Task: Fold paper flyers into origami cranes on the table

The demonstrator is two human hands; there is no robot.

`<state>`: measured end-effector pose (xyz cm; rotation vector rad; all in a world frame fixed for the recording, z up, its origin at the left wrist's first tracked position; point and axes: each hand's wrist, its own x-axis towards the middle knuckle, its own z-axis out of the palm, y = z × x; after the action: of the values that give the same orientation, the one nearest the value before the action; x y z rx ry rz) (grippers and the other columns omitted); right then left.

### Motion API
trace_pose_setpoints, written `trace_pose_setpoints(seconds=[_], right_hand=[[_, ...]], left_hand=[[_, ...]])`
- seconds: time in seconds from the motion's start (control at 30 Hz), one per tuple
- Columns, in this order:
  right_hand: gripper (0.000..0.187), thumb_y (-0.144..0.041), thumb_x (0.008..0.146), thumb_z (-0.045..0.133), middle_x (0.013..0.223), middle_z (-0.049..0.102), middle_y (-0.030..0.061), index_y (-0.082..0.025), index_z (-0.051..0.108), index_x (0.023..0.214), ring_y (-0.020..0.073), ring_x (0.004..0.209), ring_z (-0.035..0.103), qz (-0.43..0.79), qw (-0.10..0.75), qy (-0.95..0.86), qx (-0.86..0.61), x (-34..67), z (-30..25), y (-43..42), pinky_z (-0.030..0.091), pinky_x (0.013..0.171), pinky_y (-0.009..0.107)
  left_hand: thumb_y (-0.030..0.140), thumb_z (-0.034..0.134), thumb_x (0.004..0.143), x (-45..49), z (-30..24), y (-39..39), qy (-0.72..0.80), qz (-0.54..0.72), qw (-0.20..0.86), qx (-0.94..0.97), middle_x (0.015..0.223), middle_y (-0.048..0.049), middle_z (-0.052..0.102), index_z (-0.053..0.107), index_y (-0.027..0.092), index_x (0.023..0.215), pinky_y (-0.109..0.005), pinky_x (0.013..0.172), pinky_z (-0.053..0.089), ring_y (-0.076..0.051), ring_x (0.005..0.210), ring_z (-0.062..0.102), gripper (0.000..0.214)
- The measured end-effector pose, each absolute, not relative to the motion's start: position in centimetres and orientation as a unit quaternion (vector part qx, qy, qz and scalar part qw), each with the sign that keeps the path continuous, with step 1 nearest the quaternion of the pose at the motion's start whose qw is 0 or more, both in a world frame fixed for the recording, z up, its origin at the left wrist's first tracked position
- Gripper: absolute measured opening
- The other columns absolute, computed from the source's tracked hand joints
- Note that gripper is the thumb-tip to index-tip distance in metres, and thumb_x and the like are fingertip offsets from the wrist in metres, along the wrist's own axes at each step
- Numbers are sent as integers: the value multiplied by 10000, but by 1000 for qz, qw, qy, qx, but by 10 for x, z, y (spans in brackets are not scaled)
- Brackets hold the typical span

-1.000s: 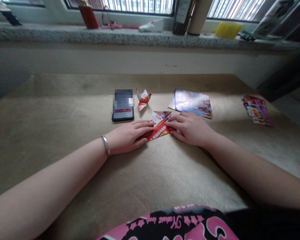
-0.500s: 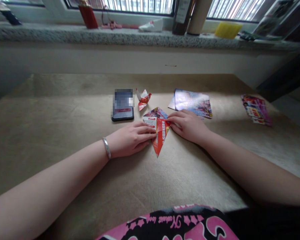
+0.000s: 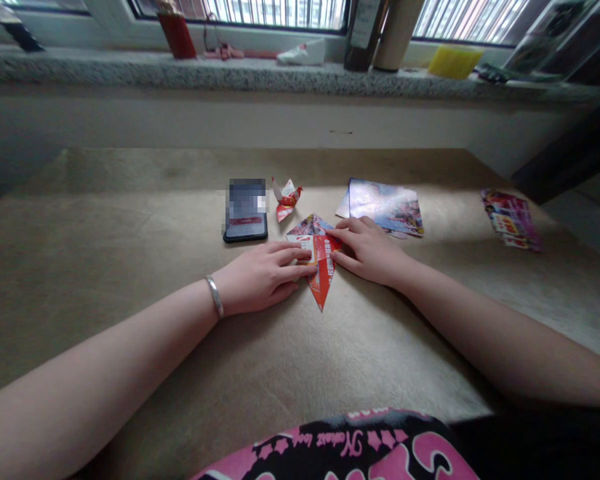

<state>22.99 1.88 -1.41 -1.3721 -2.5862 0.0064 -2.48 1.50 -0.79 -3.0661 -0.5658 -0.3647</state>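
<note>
A folded sheet of printed paper [image 3: 322,283], kite-shaped with a long red point toward me, lies flat on the table. Its far tip shows a blue and pink picture. My left hand [image 3: 263,277], with a silver bangle at the wrist, lies with fingers stretched over the paper's left side. On the right edge rest the spread fingertips of my right hand [image 3: 373,250], index finger and thumb apart. Beyond the paper stands a small red and white origami crane [image 3: 287,200]. Fingers hide parts of the paper's left and right flaps.
Left of the crane lies a phone [image 3: 247,210], its screen partly pixelated. A few printed sheets [image 3: 387,205] lie behind my right hand. More colourful papers [image 3: 511,220] are at the table's right. Bottles and a yellow block [image 3: 455,62] line the stone windowsill [image 3: 260,75].
The paper's near point has swung slightly right. My left fingers reach a little farther over it, and my right fingers have spread and shifted slightly left along its edge.
</note>
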Motion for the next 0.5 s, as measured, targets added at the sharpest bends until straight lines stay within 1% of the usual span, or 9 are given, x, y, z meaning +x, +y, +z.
trace_pose_setpoints(seconds=[0.17,0.3,0.4,0.5], right_hand=[[372,-403,875,505,1162,585,114,-182,589,1162,283,1063,496,31,147,-869,-471,230,-16,20,413,944,438],[232,-339,858,522,986,629,96,-183,596,1013,254,959,536,96,212,-839,-492,232,-17,22,434,867,415],[174,-339,865,485,914,628,78,-195,564,923,232,884,551,163,267,-806,-502,235,-18,24,444,795,390],[211,-361,899,401,843,615,61,-207,532,839,218,821,550,188,292,-798,-492,239,-19,26,438,758,379]], left_hand=[[234,474,898,-25,-9,15,-185,-105,0,-977,1299,-114,543,531,202,1291,-444,1022,440,-249,1210,485,399],[237,465,900,-25,-8,15,-182,-104,5,-978,1305,-115,539,525,195,1296,-437,1027,436,-246,1214,482,403],[241,460,906,-25,-8,15,-180,-107,5,-978,1296,-115,545,528,195,1290,-434,1020,442,-243,1202,491,393],[236,468,901,-25,-7,15,-183,-113,3,-977,1290,-116,547,540,196,1278,-437,1011,449,-249,1194,496,386]])
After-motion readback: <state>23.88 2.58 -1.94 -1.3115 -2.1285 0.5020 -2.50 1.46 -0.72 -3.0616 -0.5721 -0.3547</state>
